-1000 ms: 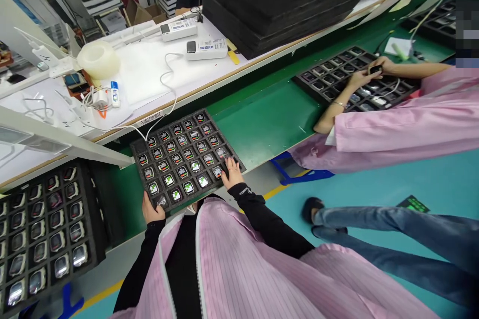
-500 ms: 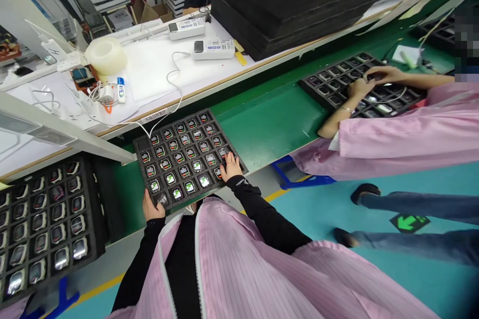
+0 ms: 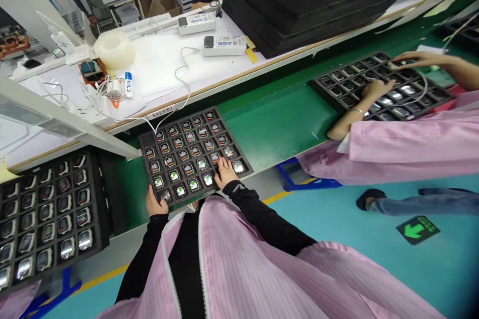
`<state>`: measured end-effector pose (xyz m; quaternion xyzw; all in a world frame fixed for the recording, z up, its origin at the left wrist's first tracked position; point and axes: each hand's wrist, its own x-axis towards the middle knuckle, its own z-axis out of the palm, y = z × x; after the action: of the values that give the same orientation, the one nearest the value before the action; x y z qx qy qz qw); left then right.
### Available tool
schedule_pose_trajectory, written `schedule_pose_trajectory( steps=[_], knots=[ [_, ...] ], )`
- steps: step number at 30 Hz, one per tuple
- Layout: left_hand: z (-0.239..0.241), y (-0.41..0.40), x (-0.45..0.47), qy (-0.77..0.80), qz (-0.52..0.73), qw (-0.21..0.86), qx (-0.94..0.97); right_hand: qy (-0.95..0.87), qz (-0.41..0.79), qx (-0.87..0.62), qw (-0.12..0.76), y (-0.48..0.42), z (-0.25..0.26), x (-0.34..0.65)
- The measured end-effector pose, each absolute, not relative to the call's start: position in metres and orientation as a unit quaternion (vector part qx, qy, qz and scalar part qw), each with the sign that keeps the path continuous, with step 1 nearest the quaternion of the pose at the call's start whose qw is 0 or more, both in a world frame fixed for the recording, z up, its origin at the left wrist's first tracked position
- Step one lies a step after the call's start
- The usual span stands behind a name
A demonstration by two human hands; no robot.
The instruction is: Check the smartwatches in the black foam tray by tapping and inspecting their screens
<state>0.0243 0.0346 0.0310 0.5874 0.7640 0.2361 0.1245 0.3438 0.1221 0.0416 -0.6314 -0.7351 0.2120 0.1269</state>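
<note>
Well, both hands at the near edge of the watch tray

The person's right hand point(image 3: 225, 172) lies open, fingers spread across the smartwatches point(image 3: 207, 179) in the near right of the black foam tray point(image 3: 176, 122), with nothing visibly held. The left hand point(image 3: 156, 203) sits at the tray's near left corner; whether it grips the rim, I cannot tell. The step looks like going over the watches pocket by pocket, and reaching the far rows would call for lifting the right hand clear. The tray rests on a green tabletop point(image 3: 277, 119), with a white cable point(image 3: 175, 102) dropping to its far edge. A second loaded tray point(image 3: 98, 209) stands just left, across a narrow gap. On the right, a stretch of green separates it from a co-worker's hands point(image 3: 377, 89) working over another tray point(image 3: 325, 84).
</note>
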Motion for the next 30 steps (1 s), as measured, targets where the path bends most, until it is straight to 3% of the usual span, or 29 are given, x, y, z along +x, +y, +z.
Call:
schedule_pose_trajectory(
  steps=[18,23,30],
  knots=[
    [0.027,0.032,0.024,0.759,0.247,0.12,0.591,-0.816,0.294,-0.483,0.12,0.106,0.063,0.26],
    [0.025,0.03,0.024,0.762,0.25,0.114,0.587,-0.809,0.297,-0.496,0.106,0.105,0.06,0.259],
    [0.024,0.03,0.024,0.757,0.256,0.115,0.589,-0.747,0.274,-0.585,0.158,0.076,0.043,0.315]
  ],
)
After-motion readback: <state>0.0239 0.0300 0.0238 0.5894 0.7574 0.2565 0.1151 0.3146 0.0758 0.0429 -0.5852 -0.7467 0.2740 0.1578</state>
